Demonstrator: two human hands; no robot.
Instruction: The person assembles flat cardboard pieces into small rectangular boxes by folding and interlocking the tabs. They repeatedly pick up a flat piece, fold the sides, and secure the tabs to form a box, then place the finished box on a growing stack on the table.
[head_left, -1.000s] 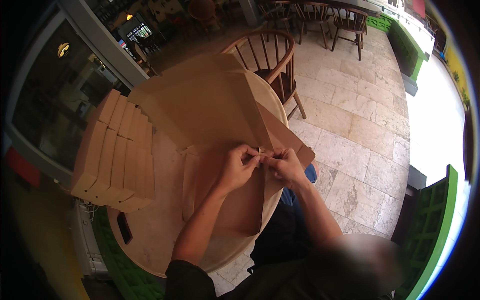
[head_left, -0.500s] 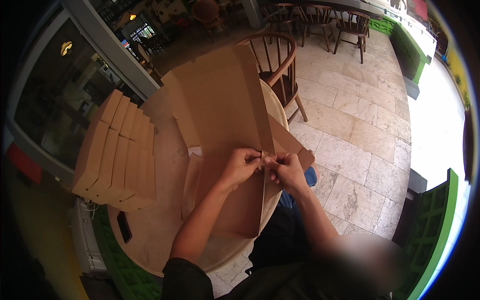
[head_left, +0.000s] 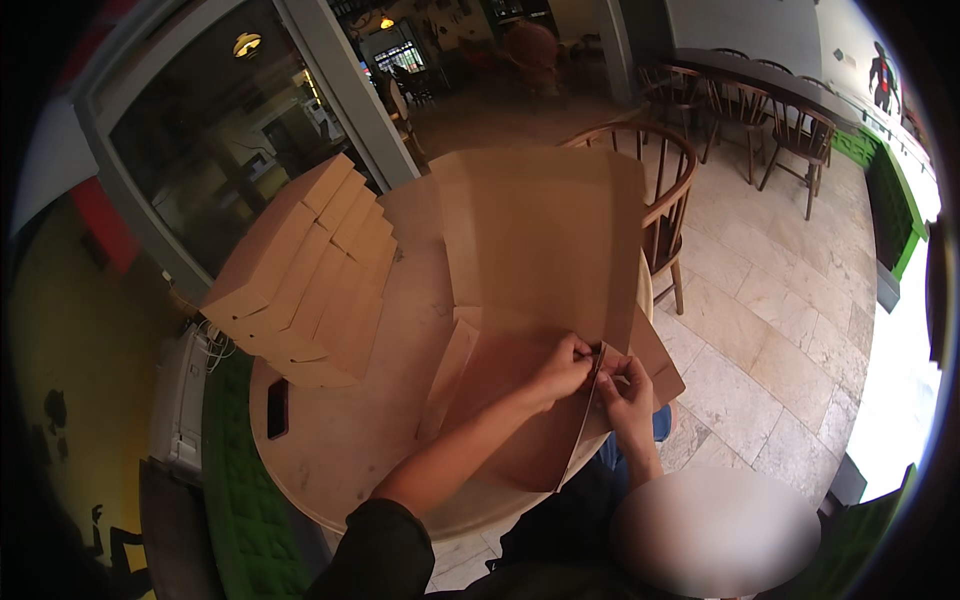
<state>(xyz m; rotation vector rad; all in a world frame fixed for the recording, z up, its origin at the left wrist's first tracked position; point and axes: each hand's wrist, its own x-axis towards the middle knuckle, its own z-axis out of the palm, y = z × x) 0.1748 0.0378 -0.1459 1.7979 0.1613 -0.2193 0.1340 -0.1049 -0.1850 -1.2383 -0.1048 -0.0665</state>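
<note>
An open brown cardboard box (head_left: 505,365) stands on the round table (head_left: 330,460) with its lid (head_left: 545,225) raised, to the right of stacked boxes (head_left: 310,270) and a phone (head_left: 277,408). The left hand (head_left: 562,374), fingers curled nearly closed, grips the box's right wall (head_left: 576,440) near the lid from inside; the right hand (head_left: 629,396) pinches the same place from outside, fingers slightly parted

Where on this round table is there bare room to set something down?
Bare tabletop shows between the phone and the open box, and in a strip between the stacked boxes and the raised lid. It's crowded on the right, where the left hand and right hand hold the open box.
</note>
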